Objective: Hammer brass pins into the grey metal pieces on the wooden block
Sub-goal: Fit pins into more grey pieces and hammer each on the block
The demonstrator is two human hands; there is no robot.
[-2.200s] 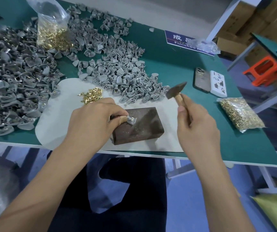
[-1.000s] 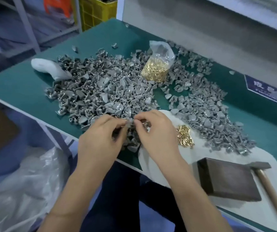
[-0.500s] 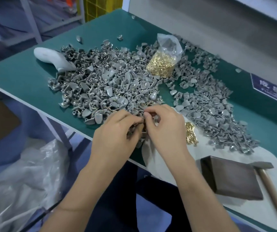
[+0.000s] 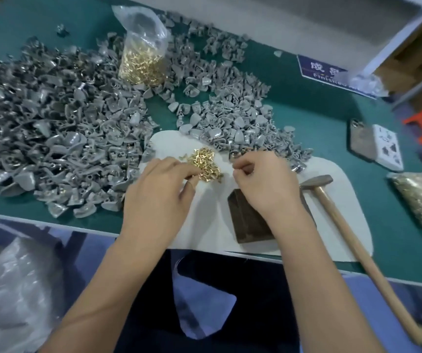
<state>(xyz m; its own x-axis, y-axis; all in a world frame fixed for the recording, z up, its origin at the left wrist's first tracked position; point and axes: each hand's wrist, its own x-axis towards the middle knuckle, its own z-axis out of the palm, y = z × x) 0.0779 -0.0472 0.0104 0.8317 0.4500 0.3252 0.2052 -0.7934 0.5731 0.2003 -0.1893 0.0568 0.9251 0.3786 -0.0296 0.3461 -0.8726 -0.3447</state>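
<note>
the left hand reached to the loose heap of brass pins on the white mat, its fingertips curled together at the heap's near edge as if pinching a pin, though the blur kept me from telling whether one was actually held. the right hand hovered just right of the heap with its fingers curled in, and what it grasped, if anything, could not be made out. the wooden block lay on the mat partly under the right wrist, with no grey piece visible on its exposed top. the hammer lay released beside the block, its head near the block's far corner and its handle running toward the counter edge. grey metal pieces were piled across the green counter to the left and behind the mat, and a clear bag of pins stood among them.
</note>
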